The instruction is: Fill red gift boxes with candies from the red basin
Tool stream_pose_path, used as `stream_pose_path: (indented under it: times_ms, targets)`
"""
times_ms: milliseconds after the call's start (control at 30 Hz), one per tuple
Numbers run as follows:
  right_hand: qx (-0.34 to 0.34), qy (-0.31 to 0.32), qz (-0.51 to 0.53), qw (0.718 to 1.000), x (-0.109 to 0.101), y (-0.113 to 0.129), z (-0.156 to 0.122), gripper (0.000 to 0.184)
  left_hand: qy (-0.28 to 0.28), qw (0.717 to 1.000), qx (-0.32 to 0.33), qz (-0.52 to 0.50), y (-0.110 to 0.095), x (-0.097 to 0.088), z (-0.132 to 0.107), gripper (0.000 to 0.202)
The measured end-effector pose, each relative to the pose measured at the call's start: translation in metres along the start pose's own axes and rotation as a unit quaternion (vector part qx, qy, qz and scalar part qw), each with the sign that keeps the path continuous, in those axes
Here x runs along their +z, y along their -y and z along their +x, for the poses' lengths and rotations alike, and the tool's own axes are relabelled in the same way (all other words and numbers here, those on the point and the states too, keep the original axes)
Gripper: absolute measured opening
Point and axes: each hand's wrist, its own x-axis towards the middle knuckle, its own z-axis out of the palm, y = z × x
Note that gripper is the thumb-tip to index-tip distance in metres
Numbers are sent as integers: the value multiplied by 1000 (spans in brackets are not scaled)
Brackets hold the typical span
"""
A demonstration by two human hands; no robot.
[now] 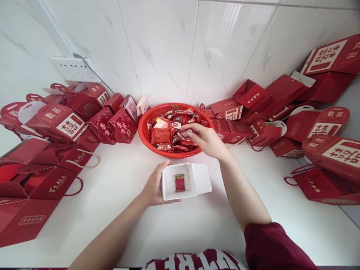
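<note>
My left hand [155, 184] grips the left side of a small open box [194, 176], white inside, that rests on the white table. One small red sweet packet [179, 182] lies at the bottom of the box. My right hand [206, 139] reaches into a round red basket [144, 129] just behind the box. Its fingers are closed on wrapped red sweets [188, 132] at the right side of the pile. The basket is heaped with several red packets [161, 135].
Red gift boxes with cord handles crowd the table on both sides: folded and assembled ones at the left [57, 122] and at the right [332, 150]. A white tiled wall [180, 48] stands behind, with a power strip [74, 69] at the left.
</note>
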Motion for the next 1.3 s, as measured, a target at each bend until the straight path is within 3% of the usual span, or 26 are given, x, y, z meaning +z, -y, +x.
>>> stream_pose_path:
  times_ms: [133, 267, 367, 433, 500, 633, 833, 1100, 1300]
  targets:
    - [28, 106, 81, 991, -9, 11, -22, 27, 24, 997, -69, -40, 9, 5, -3, 129]
    - [-22, 257, 99, 961, -1, 22, -27, 34, 29, 993, -88, -73, 13, 7, -4, 127]
    - [-28, 199, 50, 978, -1, 23, -23, 33, 36, 991, -111, -64, 11, 5, -4, 126]
    - [4, 129, 3, 992, -4, 17, -17, 29, 41, 989, -126, -60, 10, 5, -4, 126]
    - [40, 101, -23, 994, -6, 10, -10, 26, 44, 988, -134, -65, 8, 4, -3, 124]
    - [114, 176, -56, 976, -1, 0, 3, 23, 45, 985, -148, -78, 7, 5, -2, 119]
    - [168, 214, -121, 955, 22, -20, 26, 23, 50, 983, -157, -77, 6, 4, -2, 118]
    - [104, 207, -25, 972, 23, -52, 35, 28, 54, 984, -158, -66, 4, 3, 0, 118]
    - [104, 139, 223, 959, 22, -55, 24, 34, 50, 984, -155, -75, 2, 3, 1, 118]
